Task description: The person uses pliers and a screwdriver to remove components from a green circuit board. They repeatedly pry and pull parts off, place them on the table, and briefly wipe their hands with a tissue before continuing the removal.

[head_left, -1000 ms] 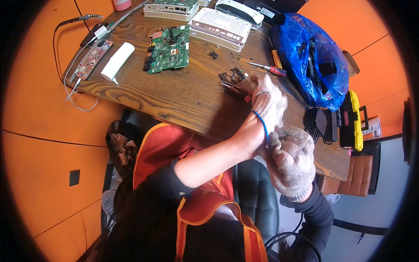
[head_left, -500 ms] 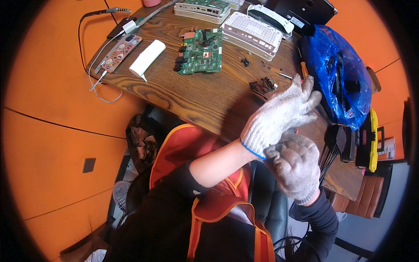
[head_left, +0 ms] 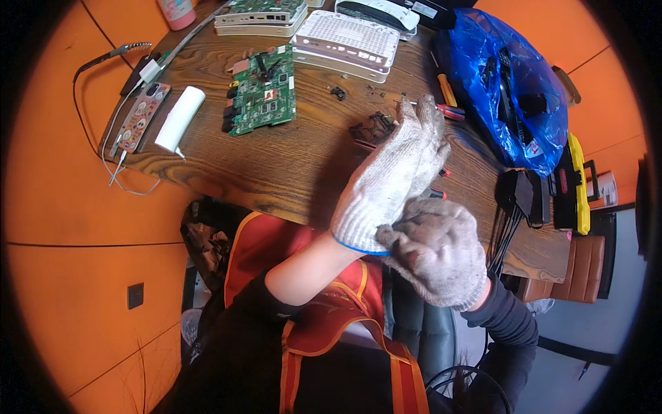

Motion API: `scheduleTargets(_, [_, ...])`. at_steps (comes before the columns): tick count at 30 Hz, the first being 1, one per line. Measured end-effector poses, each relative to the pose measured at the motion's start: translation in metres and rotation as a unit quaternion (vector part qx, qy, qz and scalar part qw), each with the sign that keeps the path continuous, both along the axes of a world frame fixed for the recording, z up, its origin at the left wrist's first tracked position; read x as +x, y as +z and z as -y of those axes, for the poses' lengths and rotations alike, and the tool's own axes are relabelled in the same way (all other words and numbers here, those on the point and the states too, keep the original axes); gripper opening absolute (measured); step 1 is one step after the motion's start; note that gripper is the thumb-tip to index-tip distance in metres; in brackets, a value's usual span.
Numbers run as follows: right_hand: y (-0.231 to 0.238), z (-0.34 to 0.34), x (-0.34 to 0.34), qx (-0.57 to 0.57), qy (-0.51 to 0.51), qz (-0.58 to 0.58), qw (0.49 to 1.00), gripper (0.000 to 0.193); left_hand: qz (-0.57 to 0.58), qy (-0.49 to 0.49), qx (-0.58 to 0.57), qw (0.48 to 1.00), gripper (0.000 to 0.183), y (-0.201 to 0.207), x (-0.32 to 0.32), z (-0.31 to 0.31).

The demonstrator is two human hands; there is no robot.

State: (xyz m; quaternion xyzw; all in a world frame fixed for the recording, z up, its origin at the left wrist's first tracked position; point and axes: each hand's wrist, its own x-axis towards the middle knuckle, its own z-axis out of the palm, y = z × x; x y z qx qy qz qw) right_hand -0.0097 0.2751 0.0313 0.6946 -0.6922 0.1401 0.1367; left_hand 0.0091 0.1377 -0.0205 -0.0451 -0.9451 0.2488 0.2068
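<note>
My left hand [head_left: 393,169] wears a white knitted work glove and is stretched out over the table's near edge, fingers long and holding nothing. At its wrist is the glove cuff [head_left: 353,224] with a blue hem. My right hand [head_left: 441,252], in a greyer glove, is closed with its fingertips pinching that cuff on the thumb-side of the picture's right. Just beyond the left fingers lie a screwdriver with a red-and-dark handle [head_left: 452,112] and a clump of small black parts [head_left: 372,127]. Another red-tipped tool [head_left: 438,194] shows partly behind the gloves.
A green circuit board [head_left: 283,90] lies on the wooden table, with white device casings [head_left: 345,43] behind. At left are a patterned phone [head_left: 143,117] on a cable and a white cylinder-like object [head_left: 181,119]. A blue plastic bag [head_left: 476,62] and orange-handled screwdriver [head_left: 446,90] are at right.
The fingers of my left hand have gone from spread to straighter and closer together. My right hand stays at the cuff. The whole view has shifted, so the table things sit further left.
</note>
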Motion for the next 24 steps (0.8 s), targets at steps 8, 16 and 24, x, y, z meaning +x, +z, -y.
scheduleTargets(8, [0.030, -0.007, -0.011, -0.029, -0.082, 0.059, 0.994, 0.039, -0.077, -0.263, 0.890, 0.364, 0.052, -0.044, 0.002, -0.027])
scheduleTargets(16, [0.035, 0.007, 0.001, -0.086, -0.118, -0.087, 0.985, 0.041, -0.003, -0.477, 0.757, 0.446, 0.037, 0.005, -0.033, 0.005])
scheduleTargets(24, [0.026, 0.024, -0.011, 0.054, -0.181, 0.021, 0.982, 0.031, 0.025, -0.248, 0.968, 0.023, 0.049, 0.001, 0.006, 0.000])
